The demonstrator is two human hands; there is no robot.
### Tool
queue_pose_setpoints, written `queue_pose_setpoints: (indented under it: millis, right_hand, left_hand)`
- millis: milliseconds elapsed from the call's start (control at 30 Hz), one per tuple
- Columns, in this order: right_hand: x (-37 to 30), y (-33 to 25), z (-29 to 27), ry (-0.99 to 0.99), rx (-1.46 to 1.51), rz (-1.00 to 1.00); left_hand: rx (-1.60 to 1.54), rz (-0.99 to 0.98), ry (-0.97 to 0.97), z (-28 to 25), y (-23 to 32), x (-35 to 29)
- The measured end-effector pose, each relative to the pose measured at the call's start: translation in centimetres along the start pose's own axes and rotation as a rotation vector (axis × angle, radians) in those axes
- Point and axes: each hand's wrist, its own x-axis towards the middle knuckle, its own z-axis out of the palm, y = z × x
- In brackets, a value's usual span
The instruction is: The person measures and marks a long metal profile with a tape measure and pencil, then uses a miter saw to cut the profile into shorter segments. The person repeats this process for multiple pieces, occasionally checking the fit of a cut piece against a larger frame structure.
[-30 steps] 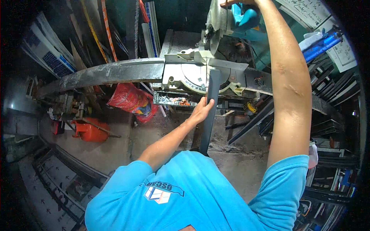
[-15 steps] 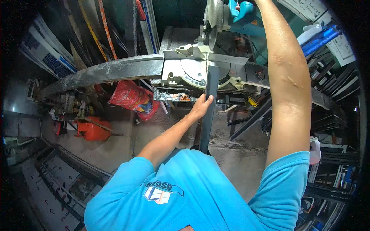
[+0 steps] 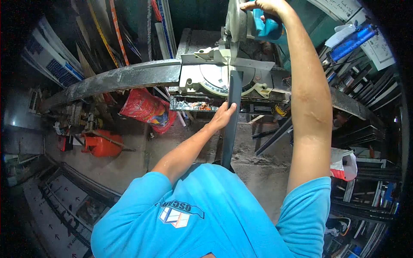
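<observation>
My left hand (image 3: 224, 116) grips a long dark grey metal profile (image 3: 232, 109), its thumb lying over the top face. The profile's far end rests on the pale base of a miter saw (image 3: 202, 79), close to the fence (image 3: 254, 64). From there the bar runs back to my waist, where its near end is partly hidden. At the top edge, my right hand (image 3: 271, 6) is around the teal saw handle (image 3: 267, 28), with one finger stretched toward the blade guard (image 3: 236, 19). The saw head is raised, above and behind the bar's far end.
A long dark support rail (image 3: 124, 79) extends on both sides of the saw. Below it at left hang red bags (image 3: 148, 109), near an orange tank (image 3: 103, 142) on the floor. Profiles lean against the back wall; racks of dark bars (image 3: 365, 139) stand at right.
The saw handle has come slightly lower and nearer, and more of my right hand shows on it. My left hand and the profile have barely moved.
</observation>
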Motion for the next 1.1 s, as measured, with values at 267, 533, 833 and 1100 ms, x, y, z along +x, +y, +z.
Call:
queue_pose_setpoints:
  millis: [267, 533, 833, 1100]
  right_hand:
    - [-1.5, -8.0, -2.9, 0.04, 0.327, 0.378]
    - [-1.0, -12.2, -7.2, 0.226, 1.054, 1.004]
    - [-1.8, -13.4, -7.8, 0.193, 0.834, 1.082]
    - [-2.2, -14.3, -8.2, 0.176, 0.883, 1.101]
  left_hand:
    - [0.018, -0.049, 0.011, -0.6, 1.9, -1.5]
    - [0.062, -0.062, 0.046, -0.6, 1.8, -1.5]
    - [0.084, -0.009, 0.075, -0.5, 2.0, -1.8]
    - [0.038, -0.047, 0.035, -0.5, 0.8, -1.0]
